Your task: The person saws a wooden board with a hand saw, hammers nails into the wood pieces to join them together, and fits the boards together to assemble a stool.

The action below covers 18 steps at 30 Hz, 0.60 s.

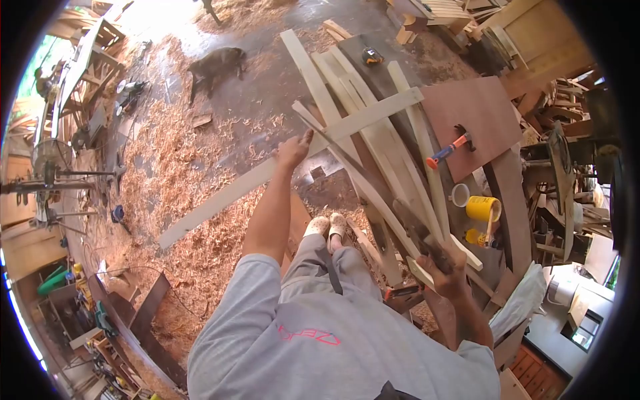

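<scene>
A long pale wooden board point(223, 200) slants across the middle of the head view, its far right end over several other boards. My left hand point(293, 150) is closed on it around its middle, with one finger pointing along the wood. Low on the right, my right hand point(445, 268) grips a long dark tool that looks like a hand plane point(415, 225); the fingers hide its rear. It is beside a narrow wooden strip point(363, 175) and the stacked pale boards point(380, 143). My shoes point(327, 225) show below the boards.
A hammer point(452, 148) lies on a reddish panel point(490, 107). Nearby are a yellow can point(481, 208) and a tape measure point(372, 56). Shavings point(160, 153) cover the floor at left, with a dog point(220, 65) beyond. A fan point(52, 160) stands at far left.
</scene>
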Available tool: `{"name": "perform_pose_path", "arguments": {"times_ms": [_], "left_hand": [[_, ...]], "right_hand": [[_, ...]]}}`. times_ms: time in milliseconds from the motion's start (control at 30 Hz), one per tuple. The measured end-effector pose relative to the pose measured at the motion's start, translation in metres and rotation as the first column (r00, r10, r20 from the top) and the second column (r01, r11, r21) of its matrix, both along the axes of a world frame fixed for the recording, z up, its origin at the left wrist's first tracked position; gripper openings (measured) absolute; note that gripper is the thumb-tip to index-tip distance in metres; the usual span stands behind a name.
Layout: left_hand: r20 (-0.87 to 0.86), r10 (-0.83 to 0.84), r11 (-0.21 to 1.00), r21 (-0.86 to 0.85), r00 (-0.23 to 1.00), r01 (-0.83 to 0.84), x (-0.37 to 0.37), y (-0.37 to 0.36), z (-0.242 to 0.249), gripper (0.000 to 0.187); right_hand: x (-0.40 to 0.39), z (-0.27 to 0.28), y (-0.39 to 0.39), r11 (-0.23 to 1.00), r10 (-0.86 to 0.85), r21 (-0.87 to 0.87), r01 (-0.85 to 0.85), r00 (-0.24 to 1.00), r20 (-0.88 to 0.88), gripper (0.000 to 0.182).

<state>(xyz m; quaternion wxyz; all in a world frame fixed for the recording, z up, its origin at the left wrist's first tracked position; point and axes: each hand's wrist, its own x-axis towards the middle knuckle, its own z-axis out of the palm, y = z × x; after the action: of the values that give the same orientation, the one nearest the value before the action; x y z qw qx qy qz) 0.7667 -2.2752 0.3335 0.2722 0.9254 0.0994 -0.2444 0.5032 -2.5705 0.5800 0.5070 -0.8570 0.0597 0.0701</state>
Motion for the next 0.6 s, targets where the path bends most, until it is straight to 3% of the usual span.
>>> {"name": "perform_pose_path", "arguments": {"times_ms": [100,200,267,367,500,600], "left_hand": [[-0.025,0.105,0.991,0.089,0.994,-0.103,0.004,-0.006,-0.008,0.061],[-0.031,0.086,0.989,0.127,0.996,-0.081,0.002,0.000,-0.013,0.061],[-0.035,0.165,0.979,0.125,0.986,-0.160,0.003,-0.001,-0.009,0.052],[-0.002,0.138,0.988,0.070,0.990,-0.138,0.003,0.004,-0.020,0.048],[-0.009,0.128,0.988,0.084,0.992,-0.127,0.001,0.006,-0.028,0.059],[-0.041,0.127,0.991,0.039,0.991,-0.126,0.000,0.007,-0.020,0.062]], "right_hand": [[-0.015,-0.011,-0.024,0.984,0.118,-0.136,-0.115,0.993,0.010,0.025],[-0.016,-0.014,-0.020,0.992,0.110,-0.068,-0.110,0.994,0.004,0.024],[-0.013,-0.019,-0.015,0.990,0.142,-0.028,-0.140,0.988,0.067,0.021],[-0.014,-0.026,-0.021,0.978,0.207,-0.028,-0.206,0.977,0.050,0.022],[-0.016,-0.006,-0.021,0.985,0.159,-0.072,-0.157,0.987,0.014,0.020],[-0.010,0.009,-0.014,0.953,0.270,-0.160,-0.259,0.961,0.052,0.021]]}}
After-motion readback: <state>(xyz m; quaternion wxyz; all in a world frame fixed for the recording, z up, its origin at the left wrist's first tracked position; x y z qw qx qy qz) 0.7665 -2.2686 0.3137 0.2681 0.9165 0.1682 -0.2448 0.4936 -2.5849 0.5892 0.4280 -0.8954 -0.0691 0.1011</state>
